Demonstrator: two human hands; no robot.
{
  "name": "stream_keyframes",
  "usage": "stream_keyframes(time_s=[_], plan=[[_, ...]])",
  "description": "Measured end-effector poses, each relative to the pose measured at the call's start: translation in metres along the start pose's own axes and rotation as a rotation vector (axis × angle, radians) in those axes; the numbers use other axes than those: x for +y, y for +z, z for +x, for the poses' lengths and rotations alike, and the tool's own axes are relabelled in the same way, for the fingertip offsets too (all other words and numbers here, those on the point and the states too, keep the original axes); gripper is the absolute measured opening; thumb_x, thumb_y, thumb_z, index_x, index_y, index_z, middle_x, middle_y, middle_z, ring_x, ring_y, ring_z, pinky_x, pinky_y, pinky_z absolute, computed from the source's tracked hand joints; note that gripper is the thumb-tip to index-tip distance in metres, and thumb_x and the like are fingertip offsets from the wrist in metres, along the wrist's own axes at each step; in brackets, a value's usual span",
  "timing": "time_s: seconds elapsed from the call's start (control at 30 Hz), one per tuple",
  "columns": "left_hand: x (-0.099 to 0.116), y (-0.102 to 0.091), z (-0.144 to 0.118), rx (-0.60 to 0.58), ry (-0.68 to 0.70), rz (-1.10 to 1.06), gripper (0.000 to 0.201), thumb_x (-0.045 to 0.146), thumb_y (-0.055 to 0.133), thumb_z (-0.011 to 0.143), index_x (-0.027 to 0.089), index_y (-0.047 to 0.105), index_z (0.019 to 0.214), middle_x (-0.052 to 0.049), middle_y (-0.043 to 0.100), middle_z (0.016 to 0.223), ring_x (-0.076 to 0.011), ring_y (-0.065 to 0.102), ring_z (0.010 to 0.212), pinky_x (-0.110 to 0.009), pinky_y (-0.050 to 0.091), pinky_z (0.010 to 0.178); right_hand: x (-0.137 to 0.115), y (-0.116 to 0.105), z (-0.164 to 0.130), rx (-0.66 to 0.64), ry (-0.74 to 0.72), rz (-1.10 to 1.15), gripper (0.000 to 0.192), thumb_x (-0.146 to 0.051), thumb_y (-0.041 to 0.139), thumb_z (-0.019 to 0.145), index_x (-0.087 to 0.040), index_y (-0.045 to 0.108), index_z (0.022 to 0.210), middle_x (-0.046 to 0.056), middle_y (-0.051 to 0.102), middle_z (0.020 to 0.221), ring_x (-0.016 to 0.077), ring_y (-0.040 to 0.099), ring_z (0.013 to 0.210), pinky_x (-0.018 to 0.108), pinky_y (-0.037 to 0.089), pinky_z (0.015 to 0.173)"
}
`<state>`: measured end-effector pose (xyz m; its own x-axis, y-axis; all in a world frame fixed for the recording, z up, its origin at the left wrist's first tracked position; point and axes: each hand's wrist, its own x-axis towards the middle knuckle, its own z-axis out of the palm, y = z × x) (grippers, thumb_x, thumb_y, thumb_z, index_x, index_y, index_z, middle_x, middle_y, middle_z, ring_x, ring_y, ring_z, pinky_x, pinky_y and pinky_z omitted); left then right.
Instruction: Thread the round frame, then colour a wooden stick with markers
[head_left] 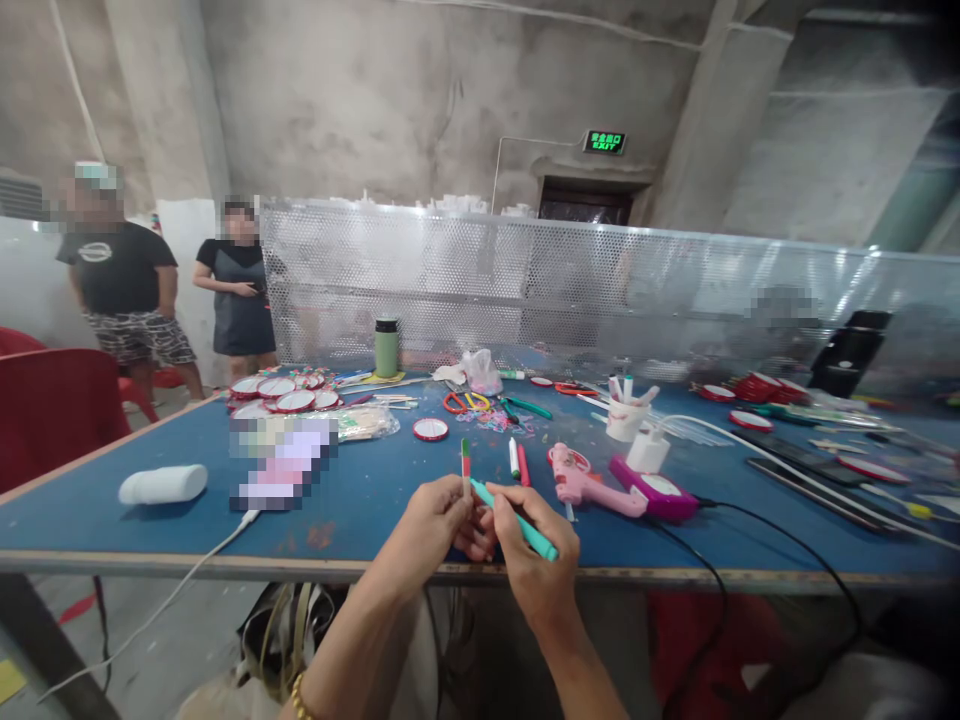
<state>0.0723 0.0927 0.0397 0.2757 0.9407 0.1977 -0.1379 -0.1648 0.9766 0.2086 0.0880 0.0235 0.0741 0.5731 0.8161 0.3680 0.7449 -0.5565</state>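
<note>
Between its fingers my left hand (pixel 435 522) grips a flat wooden stick (pixel 466 465), held upright, with green at the top and red below. My right hand (pixel 538 535) is closed round a teal marker pen (pixel 531 533), whose tip points at the stick, touching it or very close. Both hands are over the front edge of the blue table (pixel 360 510). Just beyond them lie a green-and-white marker (pixel 514 458) and a red marker (pixel 523 466). A pink glue gun (pixel 592 490) rests to the right of my right hand.
Left are a white bottle (pixel 163 485) and a phone (pixel 285 465) on a cable. Round red-rimmed pieces (pixel 276 388) are piled behind. A green bottle (pixel 386 348), scissors (pixel 466 403) and pliers (pixel 529 408) lie farther back. A white cup (pixel 627 418) holds pens. Two people stand at left.
</note>
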Motion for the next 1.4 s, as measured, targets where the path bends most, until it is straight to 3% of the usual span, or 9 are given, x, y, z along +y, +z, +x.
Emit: stream_keyframes(time_s=[0.47,0.77,1.4], plan=[[0.001,0.0003,-0.0016,0.028,0.002,0.007,0.042,0.055,0.066,0.078,0.015,0.054,0.075,0.001,0.061,0.063,-0.0114,0.063,0.05,-0.023,0.054,0.052,-0.0035,0.0013,0.003,0.011,-0.021,0.003,0.015,-0.021,0.059,0.089,-0.017,0.074,0.087,0.001,0.073,0.068,0.0142,0.068,0.058,0.022,0.055,0.06],[-0.0013,0.0008,-0.0018,0.01,0.013,-0.013,0.043,0.056,0.064,0.08,0.014,0.057,0.081,-0.001,0.064,0.068,-0.0128,0.065,0.054,-0.025,0.056,0.053,-0.0015,0.0006,-0.0012,0.051,-0.002,0.012,0.017,-0.022,0.057,0.091,-0.018,0.074,0.087,0.001,0.073,0.069,0.0144,0.068,0.059,0.023,0.054,0.061],[0.0023,0.0026,-0.0047,0.037,0.02,0.039,0.04,0.054,0.063,0.081,0.017,0.05,0.074,0.002,0.06,0.065,-0.0113,0.061,0.051,-0.026,0.055,0.054,-0.0041,0.0,0.0,-0.006,-0.044,-0.006,0.017,-0.022,0.057,0.092,-0.019,0.073,0.089,0.001,0.073,0.07,0.0152,0.068,0.061,0.024,0.055,0.063]])
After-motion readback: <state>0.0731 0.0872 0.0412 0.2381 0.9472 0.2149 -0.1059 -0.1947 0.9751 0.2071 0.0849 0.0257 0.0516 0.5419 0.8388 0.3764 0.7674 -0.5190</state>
